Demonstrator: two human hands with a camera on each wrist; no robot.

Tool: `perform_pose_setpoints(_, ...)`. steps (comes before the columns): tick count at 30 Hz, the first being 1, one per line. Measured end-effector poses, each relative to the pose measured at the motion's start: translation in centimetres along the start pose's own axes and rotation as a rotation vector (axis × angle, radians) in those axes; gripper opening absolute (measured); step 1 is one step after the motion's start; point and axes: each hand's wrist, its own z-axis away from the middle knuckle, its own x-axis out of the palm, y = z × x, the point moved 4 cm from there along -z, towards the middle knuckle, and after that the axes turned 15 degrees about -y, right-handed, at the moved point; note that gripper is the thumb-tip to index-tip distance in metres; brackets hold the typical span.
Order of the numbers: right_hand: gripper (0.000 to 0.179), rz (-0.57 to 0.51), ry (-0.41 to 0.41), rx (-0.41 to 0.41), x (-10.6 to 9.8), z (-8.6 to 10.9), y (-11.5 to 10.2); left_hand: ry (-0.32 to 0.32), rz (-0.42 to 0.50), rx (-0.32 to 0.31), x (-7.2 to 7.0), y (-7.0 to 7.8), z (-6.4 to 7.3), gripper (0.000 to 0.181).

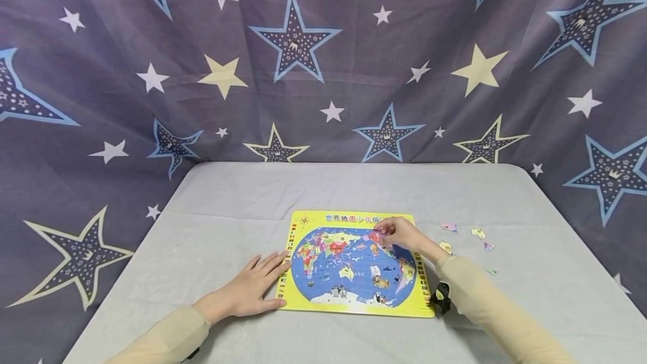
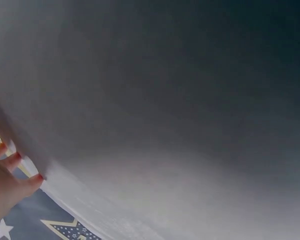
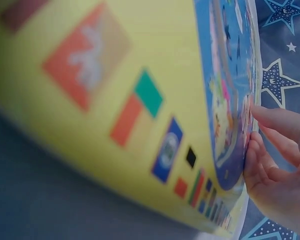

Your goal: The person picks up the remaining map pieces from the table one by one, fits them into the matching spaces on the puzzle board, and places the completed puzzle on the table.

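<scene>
A yellow-bordered world map puzzle board (image 1: 354,312) lies flat on the table, its blue ocean filled with coloured land and animal pictures. My left hand (image 1: 253,291) rests with spread, straight fingers on the board's left edge. Over the upper right part of the map, my right hand (image 1: 402,233) pinches a small pink-red puzzle piece (image 1: 375,236) close against the board. The right wrist view shows the thumb and fingers (image 3: 270,117) right at the map's surface, largely hiding the piece. In the left wrist view only some fingertips (image 2: 32,182) show at the lower left.
Several loose puzzle pieces lie right of the board, among them a pink one (image 1: 448,227), a yellowish one (image 1: 478,233) and a green one (image 1: 491,270). A grey cloth (image 1: 242,195) covers the table. A star-patterned curtain (image 1: 333,83) hangs behind and beside it.
</scene>
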Motion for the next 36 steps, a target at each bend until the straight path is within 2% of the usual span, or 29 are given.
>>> perform_pose_setpoints(13, 0.028, -0.056, -0.024, -0.023, -0.3, 0.6, 0.2, -0.014, 0.01, -0.022, -0.2, 0.1, 0.0, 0.079)
perform_pose_setpoints(23, 0.029, -0.018, 0.01, -0.023, -1.3, 2.1, -0.1, 0.027, 0.01, -0.013, -0.1, 0.0, -0.1, 0.079)
perform_pose_setpoints(36, 0.029, 0.043, 0.056, -0.021, -3.1, 4.0, 0.2, 0.039, 0.004, -0.01, -0.1, -0.2, -0.2, 0.078)
